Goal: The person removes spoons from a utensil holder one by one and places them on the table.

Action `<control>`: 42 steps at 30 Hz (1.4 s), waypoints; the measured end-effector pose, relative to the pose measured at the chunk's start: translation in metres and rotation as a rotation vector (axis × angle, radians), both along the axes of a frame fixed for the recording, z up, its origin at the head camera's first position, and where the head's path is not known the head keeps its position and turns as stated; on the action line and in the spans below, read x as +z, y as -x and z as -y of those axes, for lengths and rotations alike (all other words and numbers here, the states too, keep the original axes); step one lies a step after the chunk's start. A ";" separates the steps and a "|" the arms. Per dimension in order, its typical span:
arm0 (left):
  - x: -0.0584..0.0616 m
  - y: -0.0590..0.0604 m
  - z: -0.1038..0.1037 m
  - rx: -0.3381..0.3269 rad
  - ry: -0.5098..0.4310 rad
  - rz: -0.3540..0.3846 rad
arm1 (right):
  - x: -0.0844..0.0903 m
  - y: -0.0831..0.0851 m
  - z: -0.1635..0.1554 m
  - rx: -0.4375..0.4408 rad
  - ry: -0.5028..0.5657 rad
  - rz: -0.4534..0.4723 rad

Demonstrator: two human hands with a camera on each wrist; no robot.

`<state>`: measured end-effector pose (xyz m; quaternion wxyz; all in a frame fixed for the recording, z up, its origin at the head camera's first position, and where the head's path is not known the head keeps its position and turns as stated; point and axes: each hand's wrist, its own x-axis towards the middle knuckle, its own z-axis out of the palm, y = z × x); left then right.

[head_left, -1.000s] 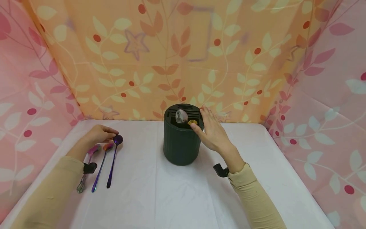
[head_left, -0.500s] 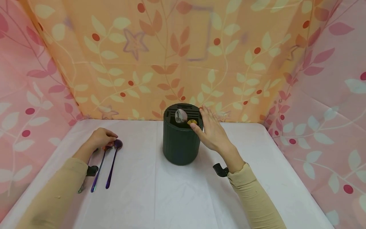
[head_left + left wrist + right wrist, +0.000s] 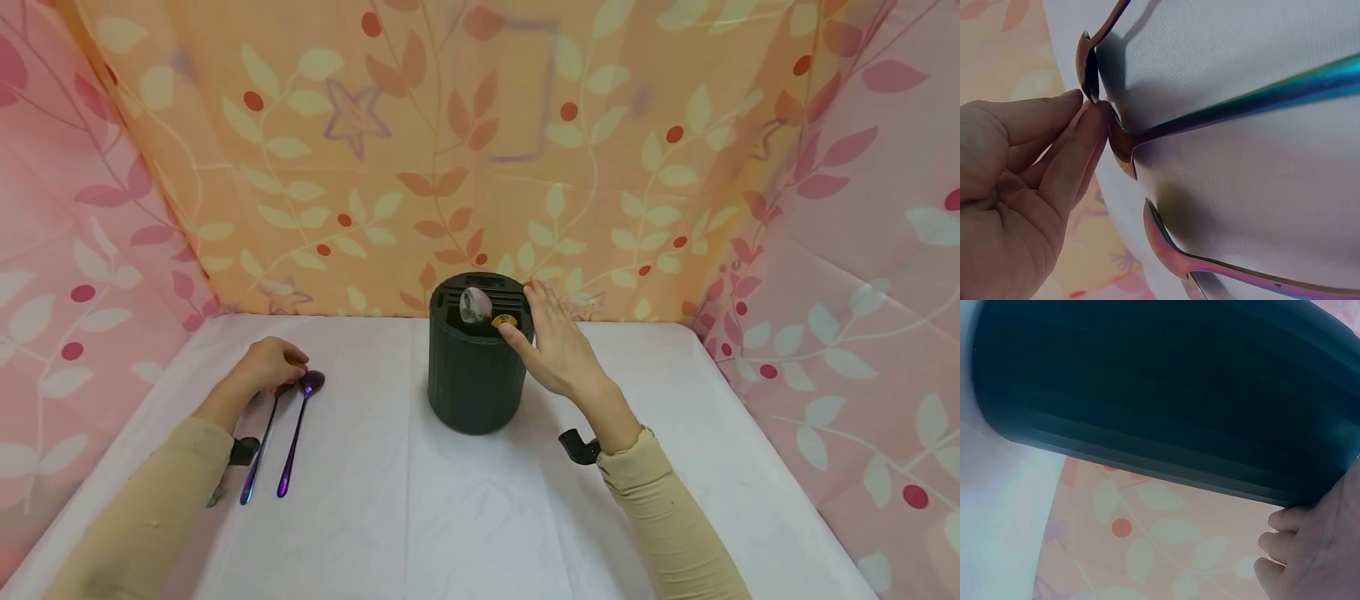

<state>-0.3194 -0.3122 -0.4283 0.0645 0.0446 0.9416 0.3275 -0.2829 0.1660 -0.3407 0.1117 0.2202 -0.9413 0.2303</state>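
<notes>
My left hand point(image 3: 270, 365) is at the left of the table, its fingertips pinching the bowl tip of a long-handled purple spoon point(image 3: 292, 450). The left wrist view shows those fingertips at that spoon's bowl point(image 3: 1088, 69), close to the bowl of a rainbow-coloured spoon point(image 3: 1210, 119). Beyond lies a pinkish utensil point(image 3: 1172, 253); in the head view my arm hides most of it. My right hand point(image 3: 558, 346) rests against the rim of a dark green utensil holder point(image 3: 476, 383), fingers fairly straight, thumb by the opening. A silver spoon bowl point(image 3: 474, 306) and a gold piece point(image 3: 505, 320) show inside the holder.
A white cloth point(image 3: 480, 517) covers the table. Floral fabric point(image 3: 480, 167) hangs behind it, with pink fabric walls on both sides. The holder stands upright near the table's back edge.
My left hand has shifted slightly down, and the purple spoon's bowl has moved and turned a little with it. My right hand and the holder have stayed in place.
</notes>
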 end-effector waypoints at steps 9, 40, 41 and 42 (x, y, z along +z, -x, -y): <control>0.000 -0.004 -0.004 -0.009 0.010 -0.035 | -0.001 0.000 0.000 -0.006 0.001 -0.001; 0.116 -0.072 -0.132 0.073 -0.446 -0.627 | 0.000 -0.002 0.000 -0.004 0.009 0.004; 0.116 -0.073 -0.138 0.062 -0.470 -0.641 | 0.001 -0.002 0.001 -0.005 0.010 0.006; 0.117 -0.074 -0.144 0.051 -0.493 -0.650 | 0.001 -0.002 0.001 -0.004 0.010 0.006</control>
